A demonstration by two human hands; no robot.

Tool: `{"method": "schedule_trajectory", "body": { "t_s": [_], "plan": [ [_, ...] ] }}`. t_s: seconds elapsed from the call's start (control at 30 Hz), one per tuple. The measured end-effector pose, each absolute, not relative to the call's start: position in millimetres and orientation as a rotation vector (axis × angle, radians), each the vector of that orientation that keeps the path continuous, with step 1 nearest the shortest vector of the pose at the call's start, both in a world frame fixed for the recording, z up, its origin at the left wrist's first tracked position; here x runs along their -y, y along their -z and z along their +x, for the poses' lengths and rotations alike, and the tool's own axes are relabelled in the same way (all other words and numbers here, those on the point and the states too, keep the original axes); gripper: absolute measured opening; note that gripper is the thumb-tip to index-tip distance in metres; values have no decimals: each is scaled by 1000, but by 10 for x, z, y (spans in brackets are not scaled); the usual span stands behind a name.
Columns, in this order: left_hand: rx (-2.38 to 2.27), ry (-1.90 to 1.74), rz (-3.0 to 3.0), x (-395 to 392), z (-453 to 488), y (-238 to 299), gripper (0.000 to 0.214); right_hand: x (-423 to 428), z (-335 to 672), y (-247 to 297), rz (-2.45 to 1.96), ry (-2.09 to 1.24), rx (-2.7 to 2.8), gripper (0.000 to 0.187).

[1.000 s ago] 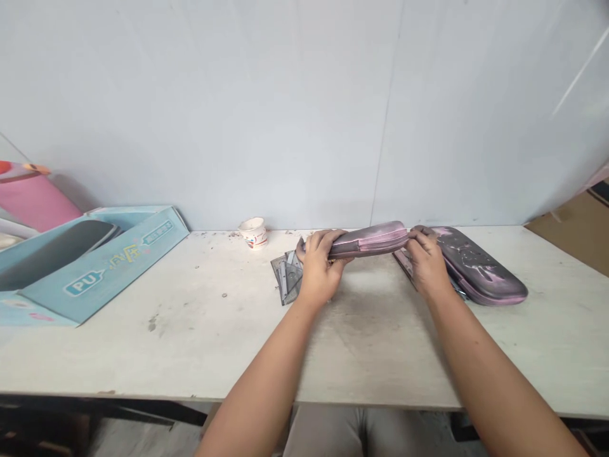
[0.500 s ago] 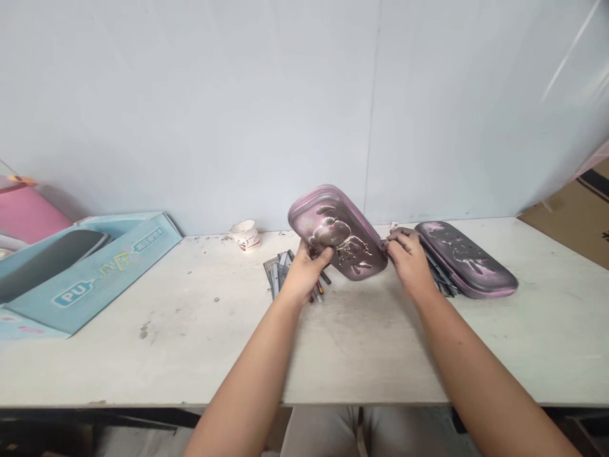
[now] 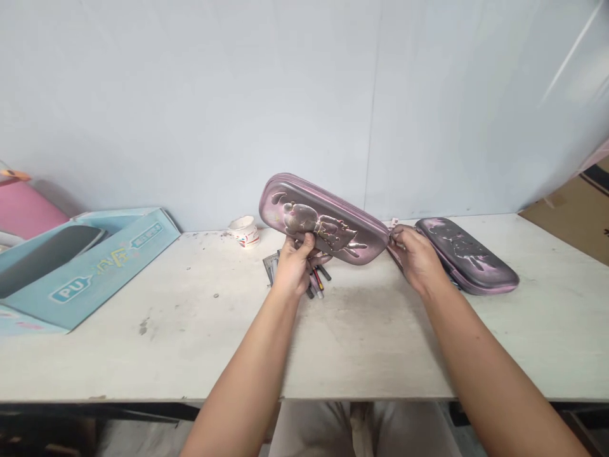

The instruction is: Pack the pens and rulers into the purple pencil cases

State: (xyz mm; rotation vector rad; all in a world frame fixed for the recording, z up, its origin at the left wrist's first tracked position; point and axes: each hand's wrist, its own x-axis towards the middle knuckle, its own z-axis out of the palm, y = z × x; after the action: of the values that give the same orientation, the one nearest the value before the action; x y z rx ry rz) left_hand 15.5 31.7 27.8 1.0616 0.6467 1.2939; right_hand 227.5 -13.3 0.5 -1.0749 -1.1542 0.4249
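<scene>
A dark pencil case [image 3: 328,219] with pink edges and a raised cartoon figure is held in the air above the table, tilted down to the right. My left hand [image 3: 297,260] grips its lower left side, thumb on the front face. At the case's right end, my right hand [image 3: 413,254] pinches the zipper pull, which the fingers mostly cover. The case looks zipped along its visible upper edge. Below my left hand lie several pens [image 3: 318,282] and a flat grey ruler-like piece [image 3: 270,266], partly hidden.
To the right lies a second, similar pencil case [image 3: 469,254]. A white paper cup [image 3: 244,232] stands near the wall. An open light-blue box [image 3: 109,266] with dark items inside is at the left, beside something pink [image 3: 28,209]. A cardboard box [image 3: 575,216] stands far right.
The held pencil case has swung to a flatter angle, its left end moving left. My right hand has moved slightly right, still at the case's right end.
</scene>
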Motion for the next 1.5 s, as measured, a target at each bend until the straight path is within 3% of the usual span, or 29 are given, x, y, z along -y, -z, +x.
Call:
{"method": "schedule_trajectory", "body": {
  "t_s": [0.2,0.4,0.67,0.97,1.17,1.3,1.37,1.5],
  "plan": [
    [-591,-1258,853,-310,160,-296,35,180,1987,-16,-851,-1084,869,13],
    [-602,-1210,595,-305,249,-232,29,166,1844,49,-784,-1155,818,25],
    [-565,-1160,541,-207,361,-254,26,212,1687,73,-774,-1358,875,16],
    [-784,-1026,905,-242,213,-264,44,146,2021,-12,-826,-944,641,26],
    [-883,-1094,1063,-115,339,-261,65,264,1885,-43,-1090,-608,1103,25],
    [-884,-1116,1184,-34,408,-211,78,367,1754,-84,-1220,-552,1362,25],
    [-855,-1086,1211,-24,423,-182,78,384,1772,-98,-1260,-547,1423,26],
    [-859,-1060,1145,-80,408,-152,57,335,1958,-69,-1418,-270,1418,19]
  ]
}}
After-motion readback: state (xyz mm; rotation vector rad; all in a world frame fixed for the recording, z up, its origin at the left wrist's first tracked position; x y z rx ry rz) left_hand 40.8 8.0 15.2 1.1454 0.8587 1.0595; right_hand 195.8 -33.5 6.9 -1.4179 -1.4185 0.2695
